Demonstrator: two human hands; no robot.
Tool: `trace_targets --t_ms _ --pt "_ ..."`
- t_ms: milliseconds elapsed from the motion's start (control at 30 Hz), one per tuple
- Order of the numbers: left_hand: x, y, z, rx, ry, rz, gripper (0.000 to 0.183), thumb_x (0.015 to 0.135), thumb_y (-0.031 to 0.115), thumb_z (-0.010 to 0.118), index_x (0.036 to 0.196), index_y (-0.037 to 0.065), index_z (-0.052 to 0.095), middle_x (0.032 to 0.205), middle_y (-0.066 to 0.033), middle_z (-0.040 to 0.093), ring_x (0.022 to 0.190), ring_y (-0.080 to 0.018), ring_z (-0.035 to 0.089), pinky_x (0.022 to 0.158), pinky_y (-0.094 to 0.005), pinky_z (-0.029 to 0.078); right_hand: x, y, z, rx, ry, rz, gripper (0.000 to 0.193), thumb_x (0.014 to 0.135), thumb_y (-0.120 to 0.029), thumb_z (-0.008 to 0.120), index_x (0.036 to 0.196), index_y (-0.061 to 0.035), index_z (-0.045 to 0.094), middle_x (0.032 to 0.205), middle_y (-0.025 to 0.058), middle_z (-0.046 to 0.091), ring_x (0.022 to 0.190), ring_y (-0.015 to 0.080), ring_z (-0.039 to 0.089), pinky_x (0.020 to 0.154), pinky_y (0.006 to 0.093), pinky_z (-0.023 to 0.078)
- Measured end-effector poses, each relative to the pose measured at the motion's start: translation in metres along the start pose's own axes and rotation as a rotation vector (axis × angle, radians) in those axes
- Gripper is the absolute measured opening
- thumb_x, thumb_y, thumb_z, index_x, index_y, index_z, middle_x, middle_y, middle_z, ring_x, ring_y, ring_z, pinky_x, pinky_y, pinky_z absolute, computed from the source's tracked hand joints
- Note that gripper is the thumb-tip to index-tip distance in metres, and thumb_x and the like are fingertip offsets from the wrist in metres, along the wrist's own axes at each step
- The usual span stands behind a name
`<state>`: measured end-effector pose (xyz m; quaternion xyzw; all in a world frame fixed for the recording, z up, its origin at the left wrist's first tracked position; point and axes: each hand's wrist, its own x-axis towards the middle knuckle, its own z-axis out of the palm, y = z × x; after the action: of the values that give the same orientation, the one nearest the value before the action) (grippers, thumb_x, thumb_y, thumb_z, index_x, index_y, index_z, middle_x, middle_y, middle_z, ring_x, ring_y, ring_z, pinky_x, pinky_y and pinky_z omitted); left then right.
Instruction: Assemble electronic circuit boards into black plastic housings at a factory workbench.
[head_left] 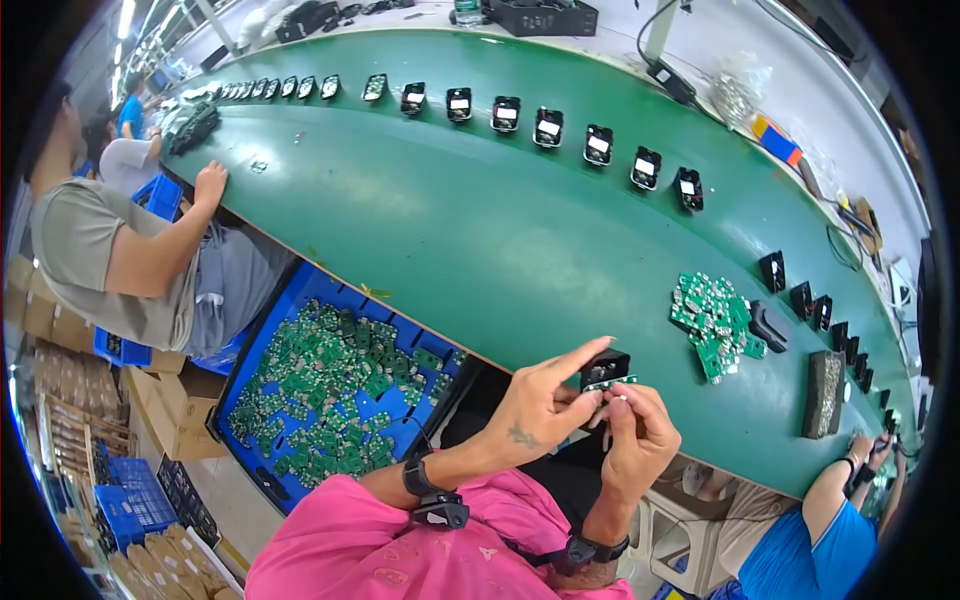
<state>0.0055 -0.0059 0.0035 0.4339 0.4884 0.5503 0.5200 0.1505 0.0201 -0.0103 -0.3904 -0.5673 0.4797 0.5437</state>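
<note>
My left hand (545,400) grips a small black plastic housing (605,366) over the near edge of the green table. Its thumb and fingers close around the housing's side, with the index finger stretched along the top. Pinched in my right hand (640,430) is a small green circuit board (612,382), held at the open face of the housing. I cannot tell how far the board sits inside it. To the right of my hands lies a loose pile of green circuit boards (708,318), beside a black curved plastic part (768,327).
A blue bin (290,290) full of circuit boards stands below the table edge at left. Black housings (548,128) line the far side of the green table (430,220). A dark foam block (824,394) lies at right. Co-workers sit on both sides.
</note>
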Motion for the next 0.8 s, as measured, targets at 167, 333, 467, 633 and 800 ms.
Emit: trace_targets --t_ms 167,333,467,633,800 --pt "-0.001 0.004 0.004 0.127 0.016 0.052 0.056 0.09 -0.004 0.062 0.145 0.004 0.051 0.122 -0.0098 0.063 0.092 -0.0078 0.064 0.071 -0.0203 0.055 -0.002 0.002 0.005 -0.141 0.043 -0.126 0.009 0.098 -0.001 0.059 0.097 0.0037 0.066 0.095 0.0073 0.063 0.066 0.006 0.051 0.055 0.0195 0.038" --pt "-0.005 0.01 0.002 0.215 0.18 0.225 0.055 0.088 -0.005 0.062 0.142 0.0 0.052 0.124 -0.0123 0.063 0.096 -0.0137 0.068 0.077 -0.0255 0.058 0.003 -0.02 0.014 -0.484 0.068 -0.312 0.005 0.096 0.0 0.058 0.091 0.0023 0.061 0.085 0.0097 0.061 0.071 0.0172 0.057 0.062 0.0293 0.045" --pt "-0.001 0.011 -0.001 0.42 0.208 0.362 0.055 0.086 -0.005 0.065 0.14 -0.003 0.052 0.124 -0.0153 0.064 0.093 -0.0152 0.069 0.076 -0.0274 0.06 0.01 -0.035 0.009 -0.667 -0.078 -0.337 0.002 0.09 0.002 0.062 0.091 0.0009 0.061 0.082 0.0139 0.061 0.072 0.0293 0.06 0.063 0.0365 0.046" --pt "-0.001 0.011 0.002 0.453 0.244 0.418 0.055 0.081 0.002 0.07 0.135 0.0 0.058 0.116 -0.0219 0.066 0.091 -0.0297 0.07 0.077 -0.0356 0.058 0.014 -0.038 0.002 -0.701 -0.155 -0.305 0.01 0.087 0.001 0.067 0.095 -0.0013 0.06 0.084 0.0131 0.061 0.075 0.0324 0.062 0.065 0.0411 0.049" --pt "0.001 0.014 0.003 0.494 0.222 0.441 0.056 0.08 0.001 0.071 0.135 0.0 0.059 0.116 -0.0226 0.066 0.092 -0.0311 0.07 0.075 -0.0356 0.058 0.015 -0.037 -0.002 -0.713 -0.179 -0.325 0.013 0.085 0.004 0.067 0.094 -0.0011 0.06 0.085 0.013 0.061 0.077 0.0325 0.062 0.066 0.0419 0.049"
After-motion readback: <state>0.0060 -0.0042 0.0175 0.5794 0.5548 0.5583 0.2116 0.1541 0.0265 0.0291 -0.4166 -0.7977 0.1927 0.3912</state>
